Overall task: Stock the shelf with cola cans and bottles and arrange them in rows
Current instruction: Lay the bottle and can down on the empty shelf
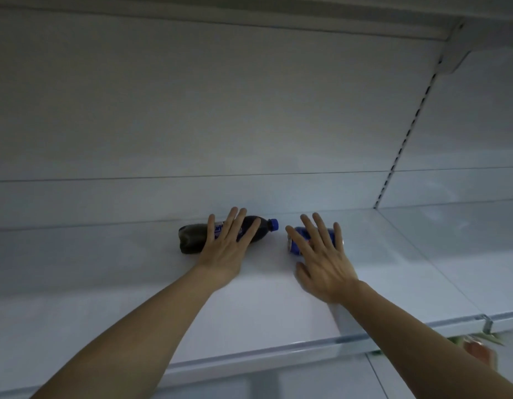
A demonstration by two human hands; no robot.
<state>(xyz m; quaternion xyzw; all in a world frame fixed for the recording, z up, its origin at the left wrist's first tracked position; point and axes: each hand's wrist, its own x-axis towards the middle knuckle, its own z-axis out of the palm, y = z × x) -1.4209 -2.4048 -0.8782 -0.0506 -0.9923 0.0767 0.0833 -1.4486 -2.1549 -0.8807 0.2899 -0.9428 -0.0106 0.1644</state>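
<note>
- Head view, labels: the dark cola bottle of clear plastic with a blue screw cap (pixel 192 238) lies on its side at the centre of the frame, cap pointing right. Its label shows white and blue between the fingers, but the writing is too blurred and too covered to read.
- The blue metal drinks can (pixel 298 243) lies on its side just right of the bottle, apart from its cap. A red mark shows on the blue, but no brand name can be read.
- The left hand (pixel 226 244) lies across the middle of the bottle, fingers straight and slightly spread, curled round nothing. It hides most of the label.
- The right hand (pixel 321 256) lies over the can, fingers straight and fanned, thumb out to the left near the shelf surface. It covers most of the can, so only the can's left end and a sliver at its right show.
- Both things rest on the white flat metal shelf board (pixel 120 283), set back towards the pale rear panel (pixel 192 110).
- A clear plastic strip (pixel 278 352) runs along the shelf's front edge, with a small metal clip (pixel 487 324) at the lower right where two boards meet.
- A white slotted upright (pixel 405 133) climbs the right of the frame to a white bracket (pixel 454 54) under the upper shelf.
- Below the shelf, at the lower right corner, sits a blurred reddish and green item (pixel 477 349). What it is cannot be told.
</note>
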